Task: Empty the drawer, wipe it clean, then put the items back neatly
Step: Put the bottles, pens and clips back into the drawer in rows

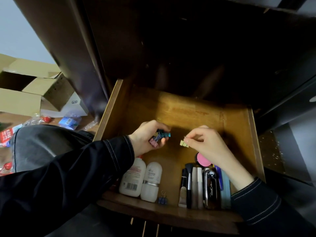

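Over the open brown wooden drawer (253, 130), the left hand (148, 135) grips a cluster of pink and teal binder clips (159, 136); the right hand (203, 142) pinches a pale yellow-green binder clip (183, 143), hands apart.

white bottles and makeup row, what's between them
Head view: a small blue binder clip lies between the white bottles and the makeup row, near the front of the drawer; the rest is bare wood.

Open wooden drawer (239, 120) filled the centre of the frame. Left hand (147, 137) gripped a bunch of coloured binder clips (160, 136); right hand (203, 142) pinched a yellow-green clip (183, 144). At lower centre lay two white bottles (140, 178), a blue clip (162, 200), and cosmetics (201, 187) lined up. Cardboard boxes (34, 89) sat at left.
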Demonstrator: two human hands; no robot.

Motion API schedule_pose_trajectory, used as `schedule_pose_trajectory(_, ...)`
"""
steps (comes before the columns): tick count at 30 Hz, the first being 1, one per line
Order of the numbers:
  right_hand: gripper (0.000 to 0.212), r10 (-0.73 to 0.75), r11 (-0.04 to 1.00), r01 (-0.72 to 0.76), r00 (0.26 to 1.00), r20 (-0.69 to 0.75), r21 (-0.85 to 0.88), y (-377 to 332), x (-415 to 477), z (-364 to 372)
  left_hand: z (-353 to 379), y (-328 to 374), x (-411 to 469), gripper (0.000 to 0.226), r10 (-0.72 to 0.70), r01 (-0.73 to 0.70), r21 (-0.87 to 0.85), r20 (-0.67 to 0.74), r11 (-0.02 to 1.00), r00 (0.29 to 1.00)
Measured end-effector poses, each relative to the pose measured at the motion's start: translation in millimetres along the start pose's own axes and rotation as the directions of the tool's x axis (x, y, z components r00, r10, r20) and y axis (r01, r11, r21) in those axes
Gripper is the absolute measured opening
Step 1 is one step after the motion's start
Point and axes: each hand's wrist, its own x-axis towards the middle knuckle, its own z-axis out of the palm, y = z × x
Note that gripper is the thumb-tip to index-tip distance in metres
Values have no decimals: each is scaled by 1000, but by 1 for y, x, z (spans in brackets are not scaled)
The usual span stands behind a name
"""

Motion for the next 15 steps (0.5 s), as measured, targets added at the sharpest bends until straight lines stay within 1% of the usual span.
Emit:
schedule_pose_trajectory(2, 7, 24, 994, -3, 980, 198, -105, 3, -10, 7, -2, 1, 0, 16, 7, -7, -22, -5, 1000, 1000)
schedule_pose_trajectory(4, 9, 40, 984, 32, 920, 389, -175, 2, -20, 22, -2, 1, 0, 13, 0, 0, -7, 5, 1000, 1000)
schedule_pose_trajectory(6, 10, 39, 964, 103, 856, 515, -244, 2, -26, 34, -1, 0, -1, 12, -7, 7, 10, 17, 1000, 1000)
schedule_pose_trajectory(7, 9, 44, 954, 130, 831, 555, -271, 4, -27, 38, -1, 0, -1, 12, -9, 8, 13, 19, 1000, 1000)
schedule_pose_trajectory(9, 9, 65, 932, 164, 803, 592, -325, 7, -26, 41, -1, 1, -2, 11, -10, 9, 21, 13, 1000, 1000)
schedule_pose_trajectory(12, 9, 88, 886, 217, 790, 607, -411, 9, -27, 45, 0, 1, -2, 10, -14, 13, 31, 10, 999, 1000)
schedule_pose_trajectory(15, 11, 82, 843, 288, 767, 637, -455, 7, -31, 51, 0, -1, -1, 10, -15, 15, 36, -1, 999, 1000)
